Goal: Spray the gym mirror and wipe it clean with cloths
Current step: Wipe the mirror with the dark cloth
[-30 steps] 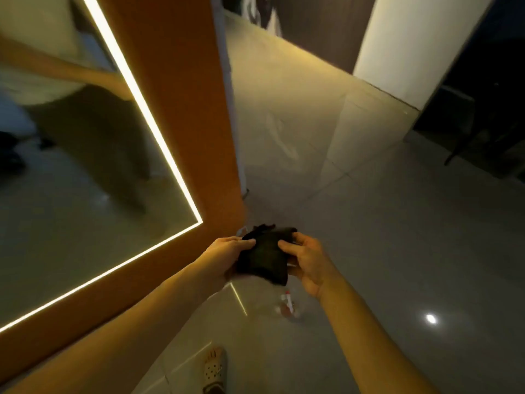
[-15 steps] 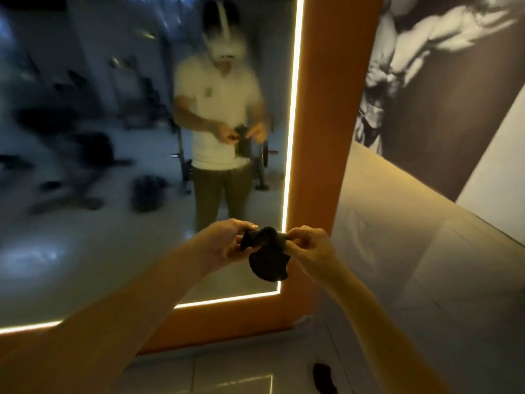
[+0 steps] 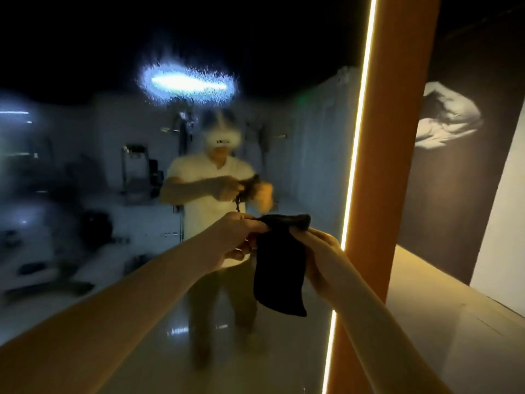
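Clearly the wiping step is being readied; the left hand [image 3: 238, 237] and right hand [image 3: 321, 251] each pinch the dark cloth [image 3: 279, 268], which hangs before the mirror [image 3: 85, 166]. Next, I judge, the cloth must be pressed flat against the misted glass.

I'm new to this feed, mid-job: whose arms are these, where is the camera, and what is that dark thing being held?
No machine here: the arms belong to a person, and the single camera sits on their head, looking forward and down. The left hand and right hand both pinch the top edge of a dark cloth, which hangs between them. Ahead is the gym mirror, edged by a lit strip in an orange frame. The blurred figure in it is the person's own reflection. The speckled patch high on the glass looks like spray droplets.
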Demonstrator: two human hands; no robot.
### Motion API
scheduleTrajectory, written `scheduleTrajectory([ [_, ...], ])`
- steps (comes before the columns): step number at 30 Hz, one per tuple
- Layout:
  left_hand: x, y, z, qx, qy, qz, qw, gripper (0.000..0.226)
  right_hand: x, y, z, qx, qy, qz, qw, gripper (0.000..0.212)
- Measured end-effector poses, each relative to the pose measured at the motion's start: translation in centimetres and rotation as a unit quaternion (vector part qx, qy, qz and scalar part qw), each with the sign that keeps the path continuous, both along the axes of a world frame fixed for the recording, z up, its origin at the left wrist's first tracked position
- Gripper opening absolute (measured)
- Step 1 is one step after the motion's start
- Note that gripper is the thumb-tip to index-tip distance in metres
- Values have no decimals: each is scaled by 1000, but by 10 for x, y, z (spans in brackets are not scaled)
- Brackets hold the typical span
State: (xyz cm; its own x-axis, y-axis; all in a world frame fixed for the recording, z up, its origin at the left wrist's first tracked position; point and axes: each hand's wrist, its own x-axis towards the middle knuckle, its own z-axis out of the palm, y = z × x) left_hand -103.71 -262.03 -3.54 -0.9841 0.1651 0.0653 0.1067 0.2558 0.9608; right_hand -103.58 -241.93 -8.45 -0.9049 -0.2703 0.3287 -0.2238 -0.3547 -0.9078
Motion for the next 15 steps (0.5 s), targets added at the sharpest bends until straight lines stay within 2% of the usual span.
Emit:
scheduleTrajectory([
  [5,-27,4,46,-4,61,-13,998,24,-22,-16,58,-47,-5,-62,997,44],
  [7,-43,9,69,-30,115,28,993,30,-33,-17,86,-63,-20,-69,995,40],
  [10,-68,5,106,-95,214,125,964,16,-52,-7,132,-109,4,-92,990,25],
  [12,-80,-12,127,-155,298,193,922,16,-68,7,165,-128,55,-134,981,18],
  [15,-91,-43,156,-291,414,297,810,16,-99,21,216,-90,150,-236,956,23],
])
